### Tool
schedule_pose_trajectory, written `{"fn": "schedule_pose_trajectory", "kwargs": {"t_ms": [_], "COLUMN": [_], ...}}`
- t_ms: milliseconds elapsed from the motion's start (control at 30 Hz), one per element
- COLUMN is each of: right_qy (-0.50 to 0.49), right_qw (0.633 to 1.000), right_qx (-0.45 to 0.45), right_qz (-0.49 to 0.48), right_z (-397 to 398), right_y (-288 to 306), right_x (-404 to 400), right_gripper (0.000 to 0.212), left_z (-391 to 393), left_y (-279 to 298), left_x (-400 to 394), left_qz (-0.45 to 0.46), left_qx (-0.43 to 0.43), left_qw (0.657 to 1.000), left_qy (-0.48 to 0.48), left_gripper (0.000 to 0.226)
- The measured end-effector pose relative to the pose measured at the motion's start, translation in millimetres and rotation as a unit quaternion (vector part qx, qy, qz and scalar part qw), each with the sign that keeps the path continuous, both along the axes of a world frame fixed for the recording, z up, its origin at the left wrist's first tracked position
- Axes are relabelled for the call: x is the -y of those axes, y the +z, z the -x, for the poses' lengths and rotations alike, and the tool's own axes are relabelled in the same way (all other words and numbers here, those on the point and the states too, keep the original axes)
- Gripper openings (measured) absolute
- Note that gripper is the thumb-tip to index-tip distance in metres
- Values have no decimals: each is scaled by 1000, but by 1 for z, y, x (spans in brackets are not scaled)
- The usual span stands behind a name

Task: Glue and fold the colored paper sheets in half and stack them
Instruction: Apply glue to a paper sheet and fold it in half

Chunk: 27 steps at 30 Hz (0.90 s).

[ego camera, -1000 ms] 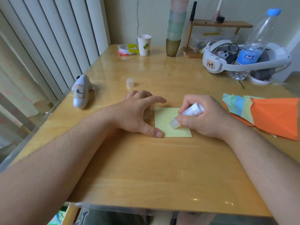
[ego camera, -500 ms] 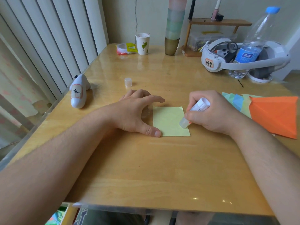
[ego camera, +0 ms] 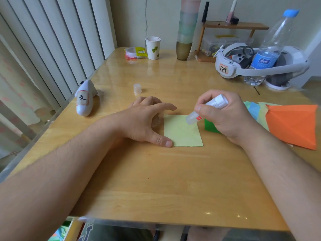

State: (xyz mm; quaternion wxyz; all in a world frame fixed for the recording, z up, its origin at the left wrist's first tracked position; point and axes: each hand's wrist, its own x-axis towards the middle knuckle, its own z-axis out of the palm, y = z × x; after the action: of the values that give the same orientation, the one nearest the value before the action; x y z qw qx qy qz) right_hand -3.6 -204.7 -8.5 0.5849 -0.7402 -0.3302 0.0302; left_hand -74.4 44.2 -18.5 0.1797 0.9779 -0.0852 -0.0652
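A pale yellow-green paper sheet (ego camera: 182, 133) lies flat on the wooden table (ego camera: 156, 180). My left hand (ego camera: 147, 121) rests at its left edge, thumb tip pressing the near left corner, fingers spread. My right hand (ego camera: 224, 115) grips a white glue stick (ego camera: 205, 110), its clear tip at the sheet's far right corner. A green paper (ego camera: 209, 126) shows partly under my right hand. To the right lies a pile of coloured sheets (ego camera: 255, 110) with an orange one (ego camera: 293, 124) on top.
The glue cap (ego camera: 137, 88) stands behind my left hand. A white controller (ego camera: 85, 100) lies at the left edge. At the back stand a paper cup (ego camera: 153, 47), stacked cups (ego camera: 186, 32), a small shelf (ego camera: 234, 26), a headset (ego camera: 243, 65) and a water bottle (ego camera: 271, 49).
My right hand has carried the glue stick from the sheet's near middle away to its far right corner and lifted a little, uncovering the green paper. My left hand has stayed in place.
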Motion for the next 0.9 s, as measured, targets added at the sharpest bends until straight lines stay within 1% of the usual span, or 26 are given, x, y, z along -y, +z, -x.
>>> {"fn": "schedule_pose_trajectory", "kwargs": {"t_ms": [100, 167, 233, 300, 400, 567, 700, 900], "right_qy": [35, 45, 28, 7, -10, -24, -18, -6], "right_qw": [999, 998, 998, 996, 994, 989, 986, 980], "right_qx": [-31, -30, -21, -9, 6, 34, 37, 39], "right_qz": [-8, 19, 58, 91, 108, 139, 163, 194], "right_z": [6, 11, 14, 15, 17, 20, 20, 18], "right_y": [-1, -3, -6, -7, -7, -9, -10, -8], "right_x": [-5, -8, -11, -15, -19, -24, -25, -22], "right_gripper": [12, 13, 20, 20, 19, 34, 25, 23], "left_z": [0, -1, -1, -1, -1, -1, -1, -2], "left_y": [0, 0, -1, -1, -2, -1, -1, -2], "left_x": [0, 0, -1, -2, -2, -1, -1, -2], "left_qz": [-5, -5, -3, -1, -1, -5, -2, -1], "left_qx": [1, 1, -2, -5, -9, -8, -8, -6], "left_qw": [1000, 1000, 1000, 1000, 1000, 1000, 1000, 1000], "left_qy": [0, -1, -3, -3, -1, 0, -1, -1], "left_gripper": [106, 105, 106, 108, 110, 110, 109, 109]}}
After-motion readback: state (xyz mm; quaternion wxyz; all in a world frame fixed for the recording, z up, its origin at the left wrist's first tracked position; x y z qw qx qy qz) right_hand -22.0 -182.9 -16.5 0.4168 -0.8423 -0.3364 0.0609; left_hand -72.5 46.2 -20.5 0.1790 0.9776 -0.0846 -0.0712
